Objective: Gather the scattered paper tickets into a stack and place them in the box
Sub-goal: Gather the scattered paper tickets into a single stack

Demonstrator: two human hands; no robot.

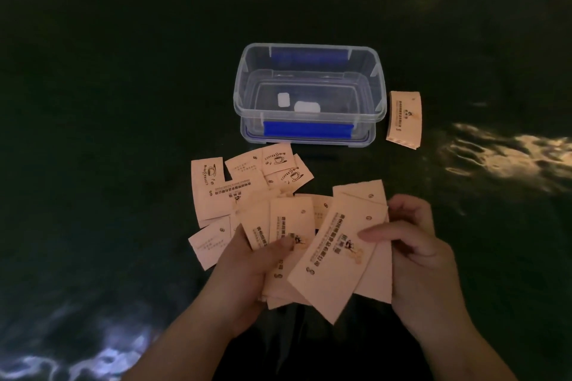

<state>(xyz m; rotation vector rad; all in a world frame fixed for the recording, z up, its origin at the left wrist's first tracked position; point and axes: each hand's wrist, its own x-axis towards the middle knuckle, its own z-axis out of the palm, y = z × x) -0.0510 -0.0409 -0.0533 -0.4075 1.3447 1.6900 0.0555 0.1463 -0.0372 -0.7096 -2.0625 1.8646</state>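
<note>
Clear plastic box (309,93), blue clips, open. Nearside of box: scattered paper tickets (247,185). Nearer still: left hand (247,266) and right hand (414,254) gripping fanned tickets. Right of box: separate small ticket stack (404,120).

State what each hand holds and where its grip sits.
Left hand: a fan of tickets, pinched at their lower ends. Right hand: tickets, gripped along their right edge.

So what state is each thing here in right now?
Box: open, no tickets inside, sitting on its blue-clipped lid.
Loose tickets: scattered on the table.
Small stack: lying right of the box.
Left hand: holding several tickets.
Right hand: gripping tickets.
</note>
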